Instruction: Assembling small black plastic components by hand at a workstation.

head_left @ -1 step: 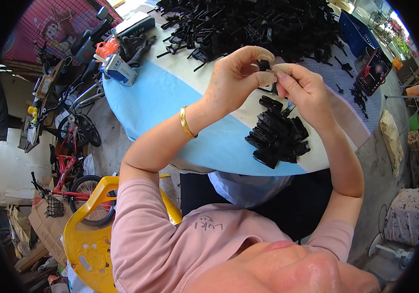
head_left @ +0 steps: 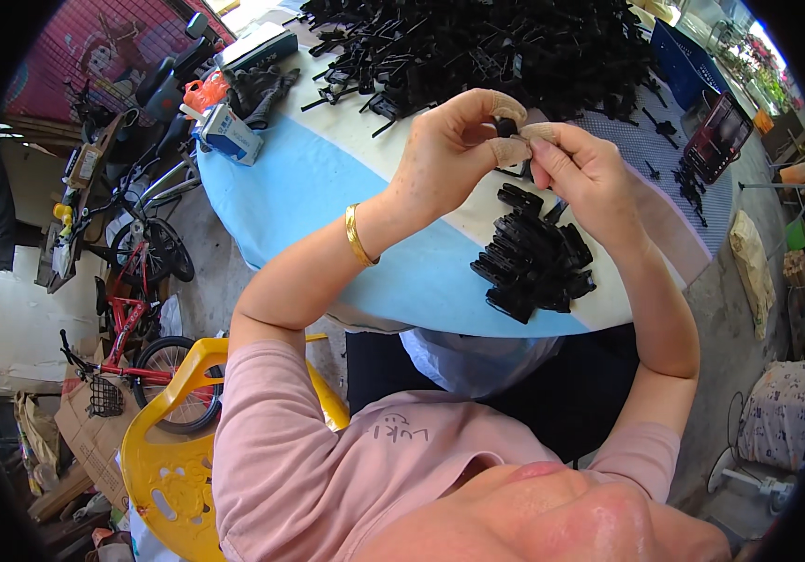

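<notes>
Over the table, both hands meet at a small black plastic part (head_left: 507,125). My left hand (head_left: 449,155) pinches it between thumb and forefinger, both wrapped in tan coverings. My right hand (head_left: 582,173) has its thumb and forefinger pressed together against the same part; the forefinger has a tan covering too. The part's lower end is mostly hidden by the fingers. Just below the hands lies a stacked cluster of black plastic parts (head_left: 529,258). Beyond them spreads a large heap of similar black parts (head_left: 487,56).
The round table wears a blue and cream cloth (head_left: 299,187). A blue and white carton (head_left: 231,136) and dark gloves (head_left: 267,92) lie at its left. To the right are a phone (head_left: 719,139) and a blue basket (head_left: 684,61). A yellow chair (head_left: 163,459) stands beside me, near a red bicycle (head_left: 131,328).
The picture on the phone's screen has changed. My hands and the black part have hardly moved.
</notes>
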The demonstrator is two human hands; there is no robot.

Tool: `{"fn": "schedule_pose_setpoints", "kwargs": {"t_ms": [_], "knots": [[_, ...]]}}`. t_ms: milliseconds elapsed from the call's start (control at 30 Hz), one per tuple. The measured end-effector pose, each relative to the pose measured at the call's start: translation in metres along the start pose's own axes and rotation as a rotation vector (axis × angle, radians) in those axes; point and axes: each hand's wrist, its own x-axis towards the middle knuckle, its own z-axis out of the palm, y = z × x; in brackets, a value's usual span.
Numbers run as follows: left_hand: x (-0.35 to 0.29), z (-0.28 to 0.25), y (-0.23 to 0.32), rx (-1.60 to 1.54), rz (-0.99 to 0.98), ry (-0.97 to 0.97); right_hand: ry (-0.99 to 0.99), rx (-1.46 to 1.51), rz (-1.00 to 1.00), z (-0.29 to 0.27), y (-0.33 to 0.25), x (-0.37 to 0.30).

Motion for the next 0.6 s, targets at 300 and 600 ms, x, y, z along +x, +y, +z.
{"fn": "schedule_pose_setpoints", "kwargs": {"t_ms": [300, 600], "knots": [[-0.002, 0.002, -0.003, 0.295, 0.260, 0.070, 0.033, -0.010, 0.099, 0.005, -0.011, -0.004], [-0.005, 0.011, 0.010, 0.657, 0.367, 0.113, 0.054, -0.187, -0.032, -0.005, -0.012, 0.003]]}}
